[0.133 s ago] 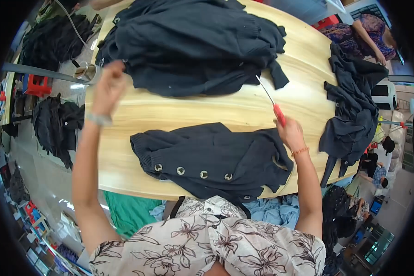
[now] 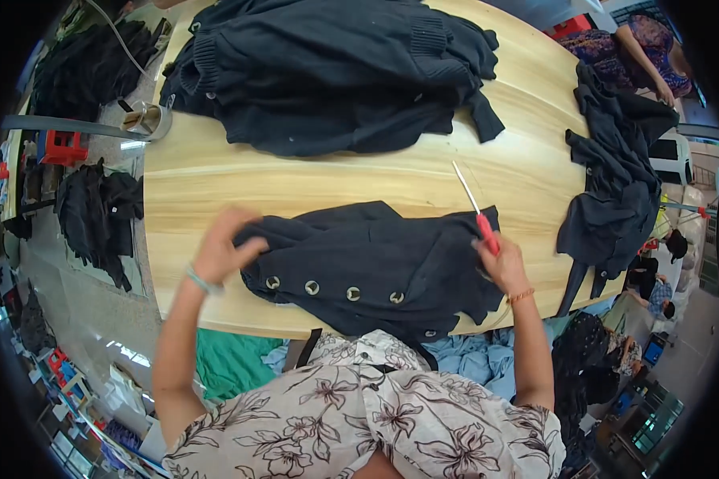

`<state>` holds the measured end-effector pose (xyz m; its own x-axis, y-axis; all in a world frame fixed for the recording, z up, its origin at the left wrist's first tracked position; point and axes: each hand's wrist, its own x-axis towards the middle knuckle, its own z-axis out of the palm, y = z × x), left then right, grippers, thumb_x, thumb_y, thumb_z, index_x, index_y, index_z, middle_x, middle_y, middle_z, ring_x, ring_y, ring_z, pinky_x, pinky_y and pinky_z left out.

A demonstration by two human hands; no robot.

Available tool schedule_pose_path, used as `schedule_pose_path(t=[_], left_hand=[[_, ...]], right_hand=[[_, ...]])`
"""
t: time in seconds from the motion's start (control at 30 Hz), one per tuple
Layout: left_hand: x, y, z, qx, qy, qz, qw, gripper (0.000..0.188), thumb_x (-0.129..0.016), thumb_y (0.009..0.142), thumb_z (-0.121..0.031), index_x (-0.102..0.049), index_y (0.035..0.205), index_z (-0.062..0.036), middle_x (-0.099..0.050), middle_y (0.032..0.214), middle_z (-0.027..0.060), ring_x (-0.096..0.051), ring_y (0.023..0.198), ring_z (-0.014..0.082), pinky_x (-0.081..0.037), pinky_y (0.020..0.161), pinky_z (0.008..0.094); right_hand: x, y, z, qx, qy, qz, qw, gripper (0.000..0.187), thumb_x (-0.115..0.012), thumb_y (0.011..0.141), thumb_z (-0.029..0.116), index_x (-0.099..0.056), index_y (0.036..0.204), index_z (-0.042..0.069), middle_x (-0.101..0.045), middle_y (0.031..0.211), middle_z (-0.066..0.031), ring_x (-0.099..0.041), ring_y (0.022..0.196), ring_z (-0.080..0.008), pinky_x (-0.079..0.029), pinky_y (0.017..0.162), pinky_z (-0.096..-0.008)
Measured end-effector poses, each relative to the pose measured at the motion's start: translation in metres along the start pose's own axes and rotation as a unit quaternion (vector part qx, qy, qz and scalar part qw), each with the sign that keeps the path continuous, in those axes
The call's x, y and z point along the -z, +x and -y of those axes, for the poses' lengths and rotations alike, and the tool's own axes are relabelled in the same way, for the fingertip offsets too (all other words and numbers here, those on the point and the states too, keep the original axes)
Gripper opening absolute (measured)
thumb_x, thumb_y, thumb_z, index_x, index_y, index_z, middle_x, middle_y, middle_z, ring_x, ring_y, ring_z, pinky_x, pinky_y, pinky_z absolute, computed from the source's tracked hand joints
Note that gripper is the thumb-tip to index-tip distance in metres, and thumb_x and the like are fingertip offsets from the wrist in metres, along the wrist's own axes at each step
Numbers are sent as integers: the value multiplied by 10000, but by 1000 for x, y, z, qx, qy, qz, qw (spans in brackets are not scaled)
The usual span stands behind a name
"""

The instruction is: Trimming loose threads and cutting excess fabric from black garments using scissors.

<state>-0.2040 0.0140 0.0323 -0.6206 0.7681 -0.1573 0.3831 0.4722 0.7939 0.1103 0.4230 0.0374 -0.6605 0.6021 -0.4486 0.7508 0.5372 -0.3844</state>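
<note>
A dark knitted cardigan (image 2: 339,251) lies across the near part of the table, with large round buttons along its near edge. At its left end, by the ribbed part, is my left hand (image 2: 225,249), thumb and fingers apart and holding nothing. I cannot tell whether its fingertips touch the knit. My right hand (image 2: 502,262) is closed around the red handle of a pair of scissors (image 2: 473,199), at the cardigan's right end. Their narrow metal blades point away from me, over bare wood.
A pile of dark knitwear (image 2: 319,80) covers the far side of the pale wooden table (image 2: 295,180). More dark garments (image 2: 611,191) hang over the right edge, near another person (image 2: 655,52). A clear cup (image 2: 146,121) stands at the left edge. Green cloth (image 2: 236,359) lies below the near edge.
My left hand has come down and towards me, from beside the far pile to the cardigan's left end. My right hand, with the scissors, has shifted slightly nearer.
</note>
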Motion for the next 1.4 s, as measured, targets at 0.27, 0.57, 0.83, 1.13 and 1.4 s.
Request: schedule_pose_path(t=[0.27,0.57,0.83,1.13,1.4], left_hand=[[-106,-90,17,6,163,-35,986,835,-734,592,-5,-518,1380,-176,-450,1414,164,-436,1284,365,-319,1066,459],[-124,-91,1,6,206,-91,974,789,-653,599,98,-562,1339,-160,-374,1456,232,-379,1321,424,-325,1118,460],[-116,-97,-7,-95,197,-202,955,442,-580,597,153,-655,996,-21,-586,1007,151,-558,1012,364,-467,913,440],[-164,-125,-30,-74,262,-191,943,486,-624,679,32,-614,1157,-56,-538,1149,156,-518,1071,357,-452,896,436],[-178,-132,-12,18,188,-229,955,419,-716,693,14,-564,1079,-47,-529,1043,145,-539,997,349,-483,837,401]], right_hand=[[-69,-49,-3,96,58,-29,993,826,-869,670,281,-454,1336,26,-531,1242,-212,-580,1086,-393,-491,916,-433],[-59,11,-27,157,164,47,973,544,-826,705,289,-558,1056,-28,-630,974,-253,-612,957,-414,-488,831,-425],[22,-49,-42,196,309,-91,926,226,-759,784,90,-626,940,-3,-610,753,-50,-568,710,-134,-476,671,-285],[35,-137,-150,168,-264,31,949,310,-684,847,243,-573,1011,4,-619,955,-192,-633,859,-359,-522,701,-446],[-1,-144,-69,324,0,59,944,434,-653,821,45,-485,1222,33,-614,1065,-182,-598,955,-386,-477,818,-434]])
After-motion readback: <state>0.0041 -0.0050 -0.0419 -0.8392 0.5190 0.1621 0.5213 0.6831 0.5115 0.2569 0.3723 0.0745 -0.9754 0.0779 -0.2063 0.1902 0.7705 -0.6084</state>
